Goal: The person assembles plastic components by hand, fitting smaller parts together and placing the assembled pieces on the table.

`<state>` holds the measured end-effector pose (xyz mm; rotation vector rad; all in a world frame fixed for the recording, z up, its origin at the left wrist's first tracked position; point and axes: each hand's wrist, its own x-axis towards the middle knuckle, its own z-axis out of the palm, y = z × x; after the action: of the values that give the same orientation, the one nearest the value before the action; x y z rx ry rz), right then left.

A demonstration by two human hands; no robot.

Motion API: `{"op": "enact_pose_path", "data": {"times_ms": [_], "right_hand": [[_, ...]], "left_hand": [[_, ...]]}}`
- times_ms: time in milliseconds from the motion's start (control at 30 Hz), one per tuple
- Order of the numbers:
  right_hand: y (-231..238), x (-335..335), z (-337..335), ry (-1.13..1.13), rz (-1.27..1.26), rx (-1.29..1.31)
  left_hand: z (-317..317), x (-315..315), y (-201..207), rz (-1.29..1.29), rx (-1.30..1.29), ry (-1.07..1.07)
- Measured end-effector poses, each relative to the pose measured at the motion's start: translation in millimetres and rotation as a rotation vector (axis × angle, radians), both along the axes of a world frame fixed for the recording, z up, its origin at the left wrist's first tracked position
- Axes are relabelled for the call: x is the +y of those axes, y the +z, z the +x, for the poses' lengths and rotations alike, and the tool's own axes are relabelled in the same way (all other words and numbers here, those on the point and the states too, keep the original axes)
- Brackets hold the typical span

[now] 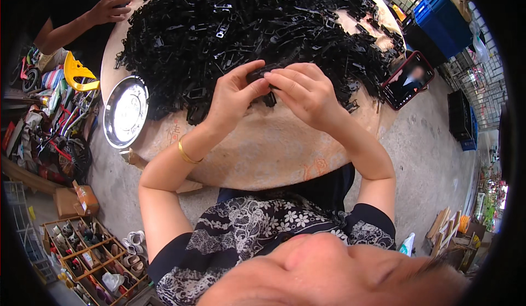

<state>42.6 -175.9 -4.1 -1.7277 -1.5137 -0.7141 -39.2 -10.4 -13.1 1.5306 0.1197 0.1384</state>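
A wide heap of small black plastic parts [235, 27] covers most of a round table [263, 169] with a tan cover. Over the heap's near edge my two hands meet at one black plastic part [263, 73]. My left hand [233, 95] pinches it between thumb and fingers. My right hand [307, 92] closes on its other side, fingertips against it. The fingers hide much of the part, and its exact kind cannot be made out against the dark heap. A few loose black pieces lie just below my fingers.
A shiny round metal tray [126, 111] rests at the table's left edge. On the right edge stands a phone [408, 80] with a lit screen. Another person's hand [111, 7] is at the far left. A shoe rack [98, 259] stands lower left, blue crates [444, 21] upper right.
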Motion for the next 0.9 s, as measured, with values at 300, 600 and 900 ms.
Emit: {"op": "enact_pose_path", "data": {"times_ms": [300, 600, 900], "right_hand": [[-3.2, -1.8, 1.8, 0.015, 0.018, -0.043], [-9.6, 1.4, 3.4, 0.057, 0.091, 0.187], [-6.9, -5.0, 20.9, 0.300, 0.000, 1.100]], "left_hand": [[1.8, -4.4, -7.7, 0.207, -0.077, 0.076], [3.0, 0.6, -7.1, 0.182, -0.129, 0.064], [4.3, 0.2, 10.2, -0.059, -0.145, -0.077]]}}
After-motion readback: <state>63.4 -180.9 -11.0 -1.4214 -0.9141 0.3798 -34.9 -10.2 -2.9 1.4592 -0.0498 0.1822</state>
